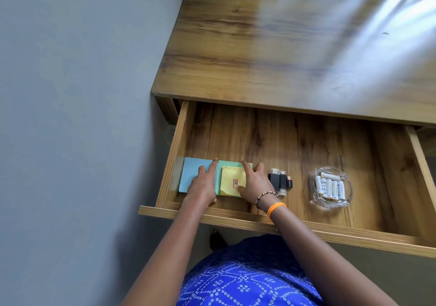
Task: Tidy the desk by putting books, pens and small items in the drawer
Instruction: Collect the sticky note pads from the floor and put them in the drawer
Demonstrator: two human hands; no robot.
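Drawer (283,136) hangs wide open under the desk (271,46). Both hands lie flat, gripping nothing — left hand (203,188) on the blue pad (192,176), right hand (256,185) on the yellow notes (230,180). Loose sheets could buckle, or the wrist nudge the USB sticks (280,182) — perhaps the battery dish (331,185).

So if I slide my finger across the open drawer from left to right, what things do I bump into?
Blue pad → yellow note on the green pad → black USB sticks → glass dish holding white batteries.
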